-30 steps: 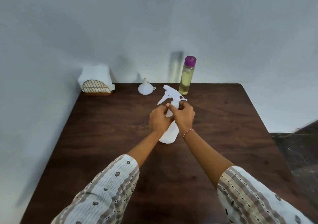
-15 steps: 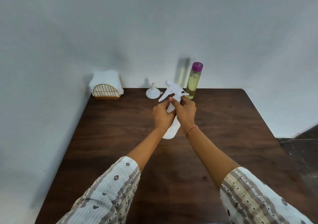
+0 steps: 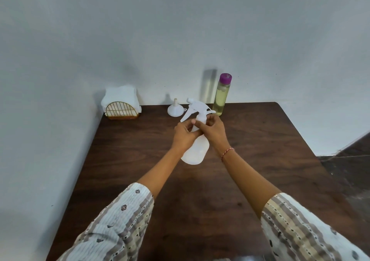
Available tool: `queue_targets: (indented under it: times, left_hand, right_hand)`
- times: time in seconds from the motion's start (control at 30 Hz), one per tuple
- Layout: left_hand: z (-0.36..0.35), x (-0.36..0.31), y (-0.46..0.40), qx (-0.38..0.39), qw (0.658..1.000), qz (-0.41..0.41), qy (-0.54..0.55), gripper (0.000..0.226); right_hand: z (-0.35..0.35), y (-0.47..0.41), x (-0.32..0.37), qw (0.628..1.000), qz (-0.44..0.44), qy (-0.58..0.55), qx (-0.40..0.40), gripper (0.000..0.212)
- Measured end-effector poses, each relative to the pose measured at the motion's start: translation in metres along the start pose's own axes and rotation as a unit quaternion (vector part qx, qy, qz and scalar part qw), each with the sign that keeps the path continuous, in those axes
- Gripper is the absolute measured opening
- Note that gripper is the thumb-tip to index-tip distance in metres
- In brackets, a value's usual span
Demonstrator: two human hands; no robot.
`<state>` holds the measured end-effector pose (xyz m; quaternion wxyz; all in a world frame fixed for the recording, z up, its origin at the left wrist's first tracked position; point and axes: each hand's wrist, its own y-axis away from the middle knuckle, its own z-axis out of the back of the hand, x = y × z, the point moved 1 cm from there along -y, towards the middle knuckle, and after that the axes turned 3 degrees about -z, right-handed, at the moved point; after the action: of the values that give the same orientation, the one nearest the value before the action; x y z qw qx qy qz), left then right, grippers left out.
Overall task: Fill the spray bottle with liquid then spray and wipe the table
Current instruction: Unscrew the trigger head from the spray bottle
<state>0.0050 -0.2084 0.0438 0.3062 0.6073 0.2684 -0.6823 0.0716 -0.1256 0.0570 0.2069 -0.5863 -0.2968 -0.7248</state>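
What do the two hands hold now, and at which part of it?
Both the left hand and right hand grip the white spray bottle at its neck, just below the trigger head.

Spray bottle point(image 3: 195, 150) matt white plastic; table point(image 3: 140, 150) dark smooth wood.

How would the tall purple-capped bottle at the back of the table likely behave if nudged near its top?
The purple-capped bottle is tall and narrow, so it would probably tip rather than slide. It looks nearly full of yellowish liquid, so likely fairly heavy. Its cap is on, so spilling seems unlikely.
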Motion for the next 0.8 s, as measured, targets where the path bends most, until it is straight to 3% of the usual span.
queue_targets:
  times: [0.07, 0.17, 0.23, 0.33, 0.43, 0.53, 0.6, 0.7, 0.8]
  left_hand:
    - [-0.003, 0.001, 0.000, 0.005, 1.000, 0.007, -0.008, 0.026]
    - [0.001, 0.003, 0.001, 0.017, 1.000, 0.016, 0.005, 0.029]
    - [0.004, 0.007, 0.002, 0.023, 0.999, 0.023, 0.006, 0.029]
    - [0.004, 0.009, 0.005, 0.029, 0.999, 0.028, 0.002, 0.029]
    - [0.003, 0.006, 0.008, 0.025, 0.999, 0.027, 0.021, 0.030]
    - [0.009, 0.008, 0.008, 0.011, 0.999, 0.028, 0.035, 0.029]
    - [0.013, 0.010, 0.006, 0.011, 0.999, 0.024, 0.023, 0.031]
    - [0.011, 0.010, 0.009, 0.012, 0.999, 0.027, 0.020, 0.029]
    - [0.011, 0.009, 0.012, 0.003, 0.999, 0.030, 0.039, 0.030]
  right_hand:
    - [-0.005, 0.007, -0.001, 0.999, 0.026, -0.010, -0.036, 0.035]
    - [-0.004, 0.010, -0.003, 0.998, 0.044, -0.035, 0.005, 0.022]
    - [-0.002, 0.010, -0.004, 0.997, 0.040, -0.034, 0.058, 0.023]
    - [-0.004, 0.009, -0.007, 0.999, 0.031, 0.016, 0.009, 0.040]
    - [-0.006, 0.012, -0.007, 0.998, 0.059, 0.005, -0.032, 0.027]
    - [-0.006, 0.014, -0.003, 0.996, 0.066, -0.026, 0.054, 0.011]
    - [-0.008, 0.013, -0.003, 0.995, 0.054, -0.033, 0.076, 0.021]
    - [-0.011, 0.014, -0.005, 0.999, 0.049, -0.002, 0.005, 0.037]
    - [-0.011, 0.017, -0.003, 0.997, 0.064, -0.025, 0.025, 0.021]
